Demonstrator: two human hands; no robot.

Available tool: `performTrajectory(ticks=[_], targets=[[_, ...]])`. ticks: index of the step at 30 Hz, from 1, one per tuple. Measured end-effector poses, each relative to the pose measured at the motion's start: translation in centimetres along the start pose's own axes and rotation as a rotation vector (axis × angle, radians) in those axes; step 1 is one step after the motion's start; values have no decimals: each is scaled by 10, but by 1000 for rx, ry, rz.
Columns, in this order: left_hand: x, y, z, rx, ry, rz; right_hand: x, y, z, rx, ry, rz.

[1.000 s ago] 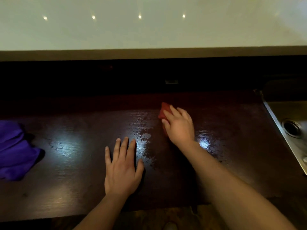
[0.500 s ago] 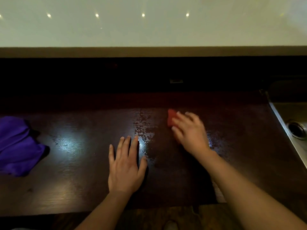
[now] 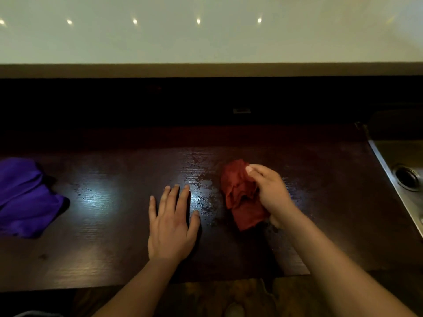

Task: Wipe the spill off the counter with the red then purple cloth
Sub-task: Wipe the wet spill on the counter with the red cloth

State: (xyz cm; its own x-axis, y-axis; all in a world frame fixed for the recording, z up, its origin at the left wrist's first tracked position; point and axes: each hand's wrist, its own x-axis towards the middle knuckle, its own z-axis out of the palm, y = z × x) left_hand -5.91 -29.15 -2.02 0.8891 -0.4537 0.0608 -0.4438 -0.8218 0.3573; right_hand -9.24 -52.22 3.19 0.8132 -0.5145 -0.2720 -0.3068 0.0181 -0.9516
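Observation:
A crumpled red cloth [image 3: 240, 195] is bunched in my right hand [image 3: 270, 193], which grips it from the right side just above the dark wooden counter [image 3: 109, 225]. A wet patch of spill [image 3: 201, 188] glistens on the counter between my two hands. My left hand [image 3: 171, 223] lies flat on the counter, fingers spread, holding nothing. The purple cloth [image 3: 23, 197] sits crumpled at the far left of the counter, well away from both hands.
A steel sink [image 3: 402, 177] with a round drain is set into the counter at the right edge. A dark backsplash runs along the far side, under a pale glossy wall. The counter's front edge is near my forearms.
My right hand has turned and gathered the red cloth into a bunch, so much more of the cloth shows now. The left hand has stayed flat in place.

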Motion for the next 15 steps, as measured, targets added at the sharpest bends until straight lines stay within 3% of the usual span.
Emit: performTrajectory(ticks=[3, 6, 8, 10, 12, 15], targets=[[0, 0, -1, 0, -3, -2, 8, 6, -22, -193, 95, 23], [0, -1, 1, 11, -4, -3, 0, 14, -33, -599, 265, -285], [0, -1, 2, 20, -1, 0, -9, 22, -26, -962, 48, -506], [0, -1, 2, 26, 0, 2, -19, 32, -14, -1181, -106, -473], [0, -1, 2, 26, 5, 0, -26, 42, -1, -1198, -108, -442], [1, 0, 0, 34, -8, 3, -44, 65, 21, -1253, -313, -760]])
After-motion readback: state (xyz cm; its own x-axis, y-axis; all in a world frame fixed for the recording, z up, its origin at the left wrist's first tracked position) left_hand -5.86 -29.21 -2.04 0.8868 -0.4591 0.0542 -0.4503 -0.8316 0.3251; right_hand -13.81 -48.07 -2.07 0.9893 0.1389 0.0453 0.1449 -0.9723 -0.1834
